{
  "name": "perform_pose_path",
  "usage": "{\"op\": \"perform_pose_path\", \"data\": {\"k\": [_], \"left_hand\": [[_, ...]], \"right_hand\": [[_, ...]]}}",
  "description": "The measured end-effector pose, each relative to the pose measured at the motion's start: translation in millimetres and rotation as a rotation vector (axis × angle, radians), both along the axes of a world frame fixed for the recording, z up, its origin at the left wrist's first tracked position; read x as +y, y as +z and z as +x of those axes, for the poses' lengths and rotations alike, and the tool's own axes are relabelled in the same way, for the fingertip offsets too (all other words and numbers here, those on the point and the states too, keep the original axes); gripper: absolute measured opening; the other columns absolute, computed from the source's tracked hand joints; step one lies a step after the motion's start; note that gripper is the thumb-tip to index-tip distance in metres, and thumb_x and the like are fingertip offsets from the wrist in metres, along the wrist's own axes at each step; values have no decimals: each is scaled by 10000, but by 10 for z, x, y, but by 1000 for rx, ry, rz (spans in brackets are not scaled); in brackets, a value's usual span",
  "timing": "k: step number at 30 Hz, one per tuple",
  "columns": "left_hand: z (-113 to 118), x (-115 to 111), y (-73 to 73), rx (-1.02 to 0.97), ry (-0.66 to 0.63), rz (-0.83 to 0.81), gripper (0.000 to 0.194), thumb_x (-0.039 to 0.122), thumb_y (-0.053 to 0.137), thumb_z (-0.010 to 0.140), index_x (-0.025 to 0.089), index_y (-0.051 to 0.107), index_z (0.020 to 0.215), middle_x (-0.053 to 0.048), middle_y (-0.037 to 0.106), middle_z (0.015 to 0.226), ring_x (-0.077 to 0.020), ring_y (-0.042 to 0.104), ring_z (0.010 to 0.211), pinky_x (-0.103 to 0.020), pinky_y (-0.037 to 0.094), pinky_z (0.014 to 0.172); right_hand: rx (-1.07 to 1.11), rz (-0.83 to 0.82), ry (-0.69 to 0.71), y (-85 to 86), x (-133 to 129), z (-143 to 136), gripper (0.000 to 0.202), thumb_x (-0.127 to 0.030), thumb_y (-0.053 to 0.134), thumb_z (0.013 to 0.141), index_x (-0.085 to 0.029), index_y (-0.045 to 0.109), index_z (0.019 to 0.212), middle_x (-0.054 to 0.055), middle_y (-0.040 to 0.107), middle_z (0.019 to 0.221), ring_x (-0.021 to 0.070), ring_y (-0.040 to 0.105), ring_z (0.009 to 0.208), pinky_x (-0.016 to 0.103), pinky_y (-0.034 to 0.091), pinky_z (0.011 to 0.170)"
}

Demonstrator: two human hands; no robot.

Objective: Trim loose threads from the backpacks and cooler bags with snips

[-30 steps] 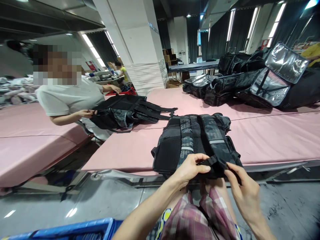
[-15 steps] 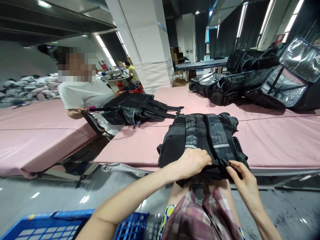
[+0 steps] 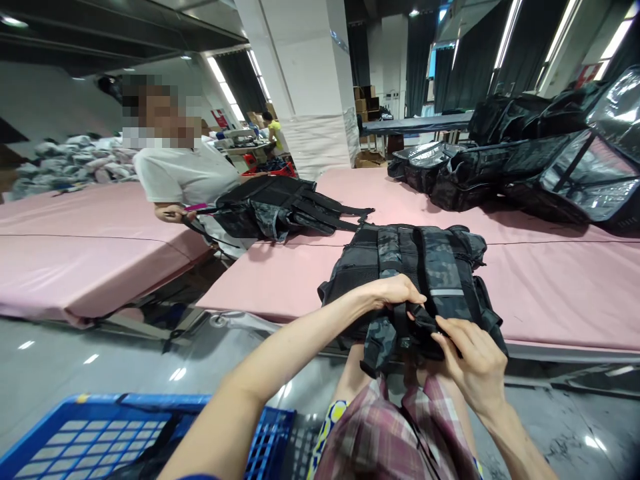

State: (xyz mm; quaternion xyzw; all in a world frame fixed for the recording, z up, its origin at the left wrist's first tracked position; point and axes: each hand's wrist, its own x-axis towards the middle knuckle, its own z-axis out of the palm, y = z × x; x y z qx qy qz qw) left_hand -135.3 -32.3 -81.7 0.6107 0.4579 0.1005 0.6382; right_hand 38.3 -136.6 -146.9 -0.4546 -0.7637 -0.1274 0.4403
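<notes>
A dark camouflage backpack [image 3: 445, 257] lies on the pink-covered table in front of me, its straps facing up. My left hand [image 3: 400, 291] is closed on a black strap [image 3: 401, 319] near the bag's lower middle. Beside it, my right hand [image 3: 467, 347] pinches dark strap material at the near edge of the bag; what exactly lies between its fingertips is too small to tell. A camouflage strap piece [image 3: 379, 343] hangs over the table's front edge, below my left hand.
Across the table at left, a person in a white shirt [image 3: 187, 173] handles another black backpack [image 3: 280, 207]. Several silver-lined bags [image 3: 520, 167] are piled at the right. A blue crate [image 3: 65, 427] stands on the floor at lower left.
My hands have come closer together, and my left hand has lifted a strap. The camouflage strap piece now hangs over the near edge. The view has shifted slightly left.
</notes>
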Motion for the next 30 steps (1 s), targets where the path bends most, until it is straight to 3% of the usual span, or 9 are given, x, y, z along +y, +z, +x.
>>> {"op": "perform_pose_path", "data": {"k": [11,14,18,20,23,26,28,30], "left_hand": [[-9,5,0,9,-13,-1,240,295,597,731,96,641,605,15,541,433,-47,370,356,-186,222,391],[-4,1,-4,14,-13,10,248,282,575,752,98,630,596,18,529,421,-55,391,361,-188,218,392],[20,6,-8,18,-27,28,250,283,563,772,92,646,634,9,555,454,-57,402,371,-189,236,403],[18,-6,-12,56,-37,71,283,323,541,798,89,676,714,-9,592,510,-70,440,401,-192,266,418],[-36,-113,-8,108,-68,344,340,370,478,848,111,697,872,-52,675,735,-124,575,604,-220,409,568],[-142,-364,-3,44,-9,854,308,329,488,861,163,640,1072,-81,621,1127,-194,552,1023,-311,401,906],[-203,-562,-22,-73,3,1111,301,301,499,867,175,608,1118,-91,575,1200,-196,492,1118,-342,346,991],[-231,-727,-64,-171,-76,1233,281,289,484,883,171,610,1104,-99,602,1138,-185,504,1084,-341,366,975]], "right_hand": [[133,-174,72,-15,-28,74,124,-219,550,845,-192,625,941,41,652,843,149,596,763,275,443,705],[280,-357,142,-54,-88,-6,141,-285,530,854,-196,610,929,40,632,832,144,597,738,248,461,661],[287,-568,116,-140,-122,-289,413,-436,607,761,-186,590,1089,27,622,794,151,585,666,255,463,614],[336,-680,146,-135,-113,-397,313,-446,581,763,-181,650,914,21,613,722,149,563,630,257,441,589],[567,-965,304,-24,-127,-366,345,-477,582,752,-159,592,619,2,545,579,109,475,518,225,365,486],[919,-1266,454,141,-161,-191,426,-536,601,730,-145,532,577,-44,410,437,45,279,375,199,224,385],[1135,-1370,524,227,-148,-113,464,-540,615,721,-158,453,514,-83,292,371,19,166,340,195,171,369],[1304,-1408,576,271,-98,-113,491,-520,665,681,-172,380,483,-108,230,362,0,108,325,186,139,355]]}}
